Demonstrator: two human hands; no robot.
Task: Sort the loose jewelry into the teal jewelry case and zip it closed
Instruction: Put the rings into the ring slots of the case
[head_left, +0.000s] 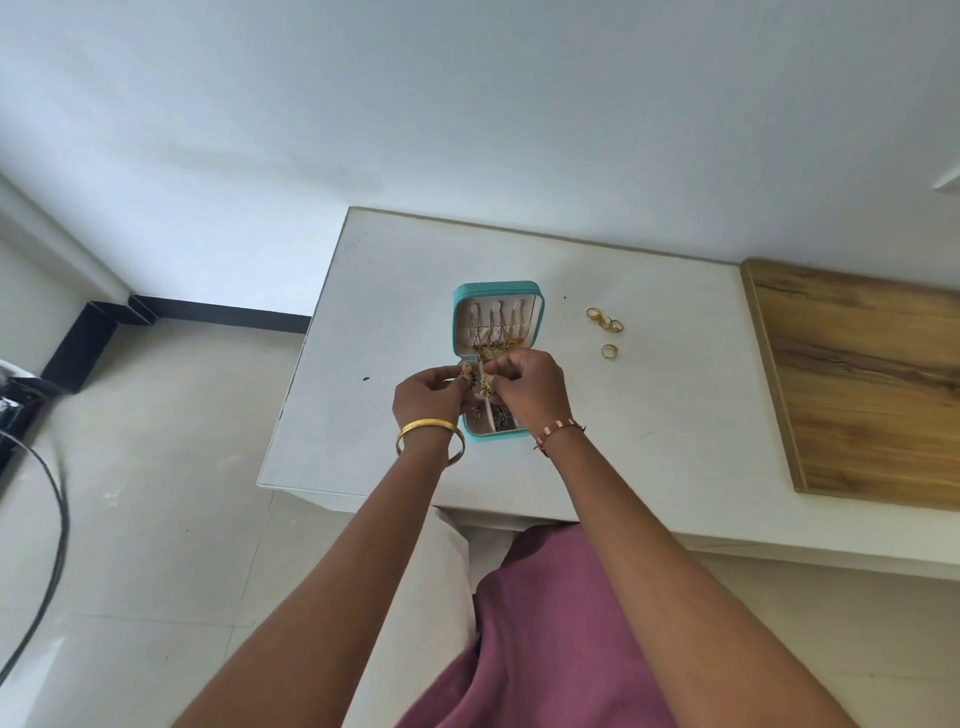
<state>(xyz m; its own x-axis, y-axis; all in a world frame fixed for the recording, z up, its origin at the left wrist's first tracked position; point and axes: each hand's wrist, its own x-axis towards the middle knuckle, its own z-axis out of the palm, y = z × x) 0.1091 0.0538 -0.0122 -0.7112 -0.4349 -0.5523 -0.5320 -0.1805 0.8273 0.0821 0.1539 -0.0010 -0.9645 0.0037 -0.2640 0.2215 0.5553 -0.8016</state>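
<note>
The teal jewelry case (496, 358) lies open on the white table (374, 415), its long axis running straight away from me: the lid flat at the far end, the tray half toward my body. The hinge crosses the middle, just under my knuckles.

My left hand (428, 397) is curled, thumb and fingertips pinching a small gold earring (466, 372) above the near half of the case. My right hand (535, 387) is curled too, its fingertips pinching a fine gold chain piece (487, 383) that dangles between my hands over the tray. A gold bangle (429, 435) sits on my left wrist and a red-and-white thread bracelet (558, 432) on my right.

The table stands against a plain pale wall (467, 104), with pale floor tiles (156, 467) to my left and a black skirting strip (218, 314) along the wall's foot. A wood-grain board (857, 384) lies on the table's right part. Black cables (49, 545) trail at the left edge.

In the lid, several gold necklaces (498, 325) hang in a row, their pendants gathered at the hinge end. The tray's near compartments hold small dark and silvery pieces (501, 418); what they are I cannot tell. Loose on the table to the right of the case lie gold rings (605, 319) in a cluster, and a single gold ring (609, 351) just nearer to me.
</note>
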